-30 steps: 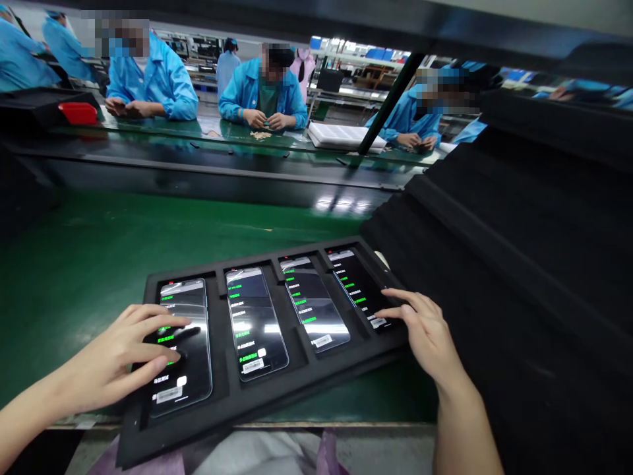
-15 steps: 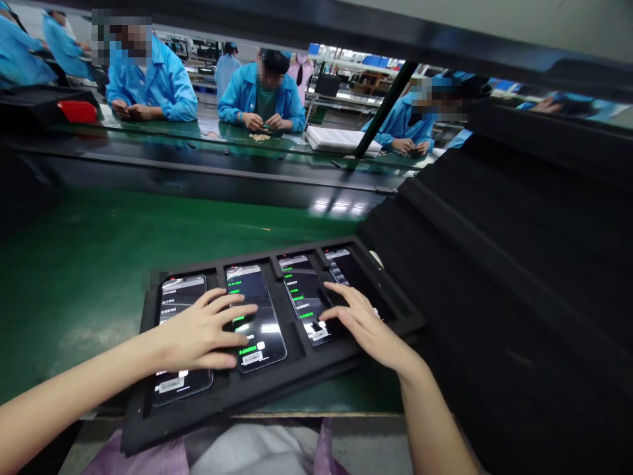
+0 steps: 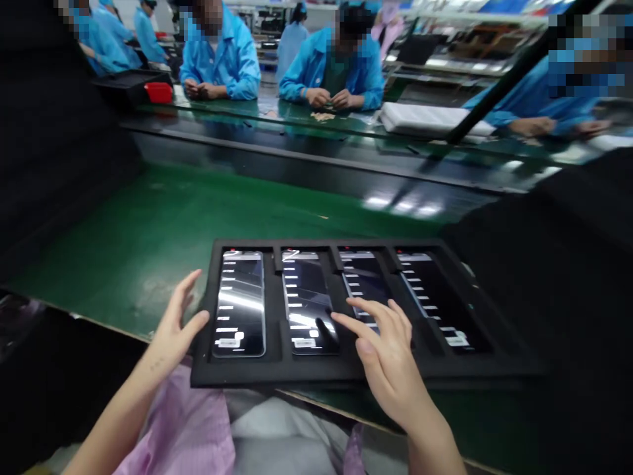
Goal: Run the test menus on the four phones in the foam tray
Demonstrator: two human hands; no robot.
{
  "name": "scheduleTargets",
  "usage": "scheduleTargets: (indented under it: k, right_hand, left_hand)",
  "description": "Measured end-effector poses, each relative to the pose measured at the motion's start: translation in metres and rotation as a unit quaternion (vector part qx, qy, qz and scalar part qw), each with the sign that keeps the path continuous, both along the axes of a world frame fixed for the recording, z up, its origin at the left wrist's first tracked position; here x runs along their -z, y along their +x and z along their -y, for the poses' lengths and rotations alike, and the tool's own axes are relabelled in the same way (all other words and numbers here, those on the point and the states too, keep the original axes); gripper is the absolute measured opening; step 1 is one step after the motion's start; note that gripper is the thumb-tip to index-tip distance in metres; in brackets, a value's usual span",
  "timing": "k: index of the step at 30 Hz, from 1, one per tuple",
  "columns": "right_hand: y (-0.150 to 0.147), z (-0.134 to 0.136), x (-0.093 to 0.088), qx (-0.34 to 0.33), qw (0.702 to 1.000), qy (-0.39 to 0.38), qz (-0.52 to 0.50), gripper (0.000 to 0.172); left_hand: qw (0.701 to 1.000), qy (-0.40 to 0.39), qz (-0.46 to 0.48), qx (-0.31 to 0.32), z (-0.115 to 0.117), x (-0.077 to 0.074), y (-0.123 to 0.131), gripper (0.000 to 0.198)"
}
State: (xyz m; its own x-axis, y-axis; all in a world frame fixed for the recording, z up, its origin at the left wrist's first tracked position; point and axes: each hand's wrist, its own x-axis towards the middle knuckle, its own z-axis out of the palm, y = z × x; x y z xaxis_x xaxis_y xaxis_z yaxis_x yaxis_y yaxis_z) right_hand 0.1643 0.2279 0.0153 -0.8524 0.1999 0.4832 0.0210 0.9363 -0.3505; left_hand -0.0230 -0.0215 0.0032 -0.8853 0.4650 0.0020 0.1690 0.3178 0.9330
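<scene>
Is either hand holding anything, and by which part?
Nothing is gripped. Left hand rests open at the left edge of the tray; right hand stretches a forefinger over the second phone.

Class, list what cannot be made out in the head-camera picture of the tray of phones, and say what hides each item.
Head view: text on the second phone: too small, blurred.
Head view: lower half of the third phone: hidden behind the right hand.
Head view: what the co-worker's hands hold: too far, too small.
</scene>
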Motion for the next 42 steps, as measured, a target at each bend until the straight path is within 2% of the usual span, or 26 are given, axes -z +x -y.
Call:
scheduleTargets:
  k: [3,7,11,16,21,26,28,33,39,42]
  right_hand:
    - [-0.015,0.018,0.003,-0.06,0.998,-0.022,0.001,0.035]
    - [-0.023,0.028,0.005,-0.063,0.998,-0.028,0.004,0.034]
    - [-0.019,0.022,0.006,-0.022,0.999,-0.023,0.006,0.034]
    - [-0.012,0.011,0.007,0.019,1.0,-0.01,0.015,0.033]
    - [-0.012,0.008,0.007,-0.001,0.999,0.033,0.038,0.032]
    - [-0.015,0.01,0.001,0.013,0.995,0.062,0.071,0.032]
    - [-0.01,0.004,-0.001,0.043,0.996,0.058,0.048,0.036]
    - [0.014,-0.025,0.002,0.173,0.984,0.03,-0.003,0.041]
    - [0.028,-0.038,0.005,0.171,0.981,0.046,0.074,0.039]
    - [0.035,-0.043,0.003,0.202,0.977,0.044,0.051,0.041]
  left_hand:
    - [0.99,0.081,0.111,0.034,0.0,0.009,0.01,0.07]
    - [0.983,0.102,0.148,0.043,-0.008,0.003,0.015,0.077]
    - [0.985,0.081,0.15,0.018,-0.013,-0.003,0.019,0.074]
    - [0.99,0.056,0.127,-0.005,-0.019,-0.002,0.019,0.068]
    - [0.997,0.049,0.067,-0.005,-0.023,0.002,0.017,0.067]
    - [0.996,0.044,0.07,-0.019,-0.024,0.004,0.017,0.071]
    - [0.997,0.042,0.063,-0.031,-0.025,0.006,0.016,0.068]
    - [0.997,0.037,0.049,-0.049,-0.025,0.009,0.014,0.062]
    - [0.997,0.026,0.051,-0.059,-0.023,0.012,0.012,0.058]
    - [0.997,0.015,0.05,-0.056,-0.022,0.013,0.011,0.059]
